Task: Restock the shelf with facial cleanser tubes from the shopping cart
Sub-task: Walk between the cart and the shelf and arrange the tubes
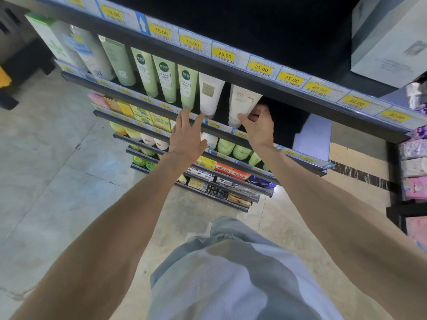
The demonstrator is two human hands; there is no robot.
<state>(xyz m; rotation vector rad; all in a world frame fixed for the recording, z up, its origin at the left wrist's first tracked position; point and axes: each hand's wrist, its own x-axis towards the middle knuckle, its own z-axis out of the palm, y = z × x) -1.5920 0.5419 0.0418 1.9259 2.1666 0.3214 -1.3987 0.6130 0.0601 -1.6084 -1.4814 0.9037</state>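
Observation:
A row of cleanser tubes stands cap-down on the second shelf (265, 144): three pale green tubes (188, 86), then a white tube (210, 93), then a gap. My right hand (257, 125) grips the lower end of another white tube (242, 105) standing at the right end of the row. My left hand (188, 135) is spread with straight fingers; its fingertips reach the base of the last green tube and the first white tube. The shelf space right of the held tube is dark and shows no tubes. The shopping cart is out of view.
The top shelf edge (261, 72) with yellow price tags overhangs the tubes. Taller bottles (97, 54) stand at the row's left. Lower shelves hold boxes and jars. A grey box (388, 38) sits upper right, packaged goods (416, 172) on the right rack. Tiled floor lies left.

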